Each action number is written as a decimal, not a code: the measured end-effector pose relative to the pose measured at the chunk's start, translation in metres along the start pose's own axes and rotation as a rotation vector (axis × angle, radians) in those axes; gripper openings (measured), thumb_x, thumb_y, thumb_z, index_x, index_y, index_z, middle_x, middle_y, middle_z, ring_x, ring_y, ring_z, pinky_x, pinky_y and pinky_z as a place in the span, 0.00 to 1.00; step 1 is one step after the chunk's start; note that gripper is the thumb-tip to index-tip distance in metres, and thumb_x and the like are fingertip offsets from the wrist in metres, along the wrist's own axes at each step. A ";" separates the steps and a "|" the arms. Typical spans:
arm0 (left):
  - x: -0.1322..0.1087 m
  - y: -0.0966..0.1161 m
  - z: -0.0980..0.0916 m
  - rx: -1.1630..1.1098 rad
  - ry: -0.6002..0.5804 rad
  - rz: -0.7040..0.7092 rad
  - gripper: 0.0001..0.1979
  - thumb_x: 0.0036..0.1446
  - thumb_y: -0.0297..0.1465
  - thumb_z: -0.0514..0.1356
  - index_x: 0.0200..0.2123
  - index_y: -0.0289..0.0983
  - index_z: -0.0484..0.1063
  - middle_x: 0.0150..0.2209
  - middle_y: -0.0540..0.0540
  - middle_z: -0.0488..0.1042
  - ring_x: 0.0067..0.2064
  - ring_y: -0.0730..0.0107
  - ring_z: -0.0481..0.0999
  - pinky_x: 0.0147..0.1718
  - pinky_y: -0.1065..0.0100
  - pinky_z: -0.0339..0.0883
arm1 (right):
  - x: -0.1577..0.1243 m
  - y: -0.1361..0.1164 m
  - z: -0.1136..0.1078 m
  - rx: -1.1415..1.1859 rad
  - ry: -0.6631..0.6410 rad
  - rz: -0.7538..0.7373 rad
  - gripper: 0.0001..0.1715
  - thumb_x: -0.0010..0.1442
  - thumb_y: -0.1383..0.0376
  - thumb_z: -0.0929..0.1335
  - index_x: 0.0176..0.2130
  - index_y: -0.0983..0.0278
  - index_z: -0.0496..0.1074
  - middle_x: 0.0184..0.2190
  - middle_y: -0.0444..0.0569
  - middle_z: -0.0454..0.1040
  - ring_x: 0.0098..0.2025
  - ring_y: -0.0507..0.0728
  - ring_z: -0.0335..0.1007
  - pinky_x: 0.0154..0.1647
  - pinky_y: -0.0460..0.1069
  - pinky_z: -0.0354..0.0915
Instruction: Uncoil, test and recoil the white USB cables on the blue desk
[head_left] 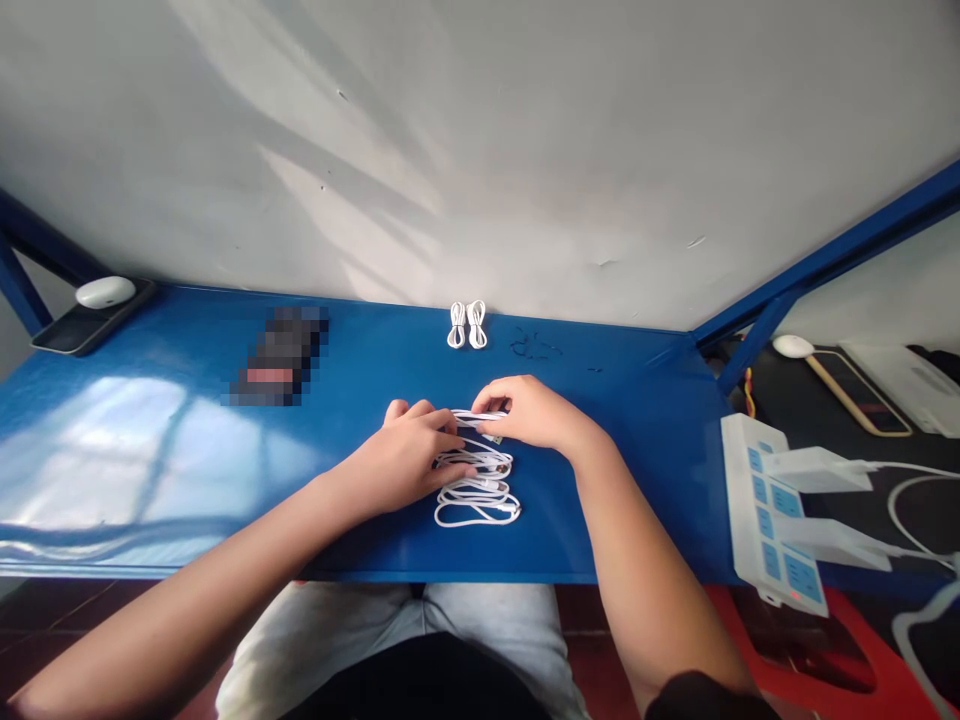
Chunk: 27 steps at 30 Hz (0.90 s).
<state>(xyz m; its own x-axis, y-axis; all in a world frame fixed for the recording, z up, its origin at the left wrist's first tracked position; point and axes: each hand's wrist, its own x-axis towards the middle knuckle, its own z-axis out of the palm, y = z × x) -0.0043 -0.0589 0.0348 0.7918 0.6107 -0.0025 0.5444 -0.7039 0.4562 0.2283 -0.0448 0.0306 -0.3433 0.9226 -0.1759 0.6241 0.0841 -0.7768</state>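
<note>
Your left hand (401, 458) lay half-curled across a loose coil of thin white cable (477, 490), its grip unclear; your right hand (529, 412) was closed, pinching the coil's upper loops. The coil sat on a blue painted metal table (390, 345), between your hands. Beyond it, two small bundled white cables (466, 325) lay near the wall edge. To your right, a white multi-socket power strip (757, 500) held two white plug adapters (817, 470).

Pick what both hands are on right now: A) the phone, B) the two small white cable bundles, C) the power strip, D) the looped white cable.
D. The left hand and the right hand both rest on the looped white cable.
</note>
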 end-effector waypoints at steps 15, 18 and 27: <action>0.008 -0.011 -0.029 -0.249 0.144 -0.149 0.18 0.68 0.43 0.56 0.39 0.38 0.81 0.38 0.45 0.81 0.36 0.65 0.77 0.36 0.65 0.63 | -0.006 -0.013 -0.009 0.045 -0.089 0.062 0.12 0.60 0.59 0.71 0.41 0.58 0.83 0.36 0.46 0.83 0.33 0.55 0.77 0.30 0.48 0.67; 0.027 -0.027 -0.037 -0.219 0.265 -0.253 0.15 0.65 0.41 0.58 0.40 0.38 0.80 0.38 0.44 0.81 0.36 0.65 0.77 0.35 0.66 0.64 | -0.003 -0.008 -0.009 0.064 0.089 0.035 0.12 0.60 0.59 0.71 0.41 0.58 0.83 0.39 0.47 0.83 0.37 0.56 0.78 0.36 0.49 0.70; 0.119 -0.073 -0.017 -0.085 0.392 -0.491 0.28 0.57 0.48 0.64 0.50 0.31 0.75 0.46 0.33 0.79 0.46 0.52 0.77 0.43 0.61 0.68 | 0.018 0.020 -0.007 0.073 0.425 -0.050 0.10 0.60 0.61 0.69 0.33 0.62 0.81 0.36 0.48 0.82 0.37 0.58 0.76 0.42 0.52 0.69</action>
<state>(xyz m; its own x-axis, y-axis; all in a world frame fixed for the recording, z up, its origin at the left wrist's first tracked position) 0.0456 0.0709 0.0167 0.2861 0.9541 0.0887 0.7819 -0.2860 0.5540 0.2396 -0.0244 0.0156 -0.0432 0.9924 0.1156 0.5571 0.1200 -0.8217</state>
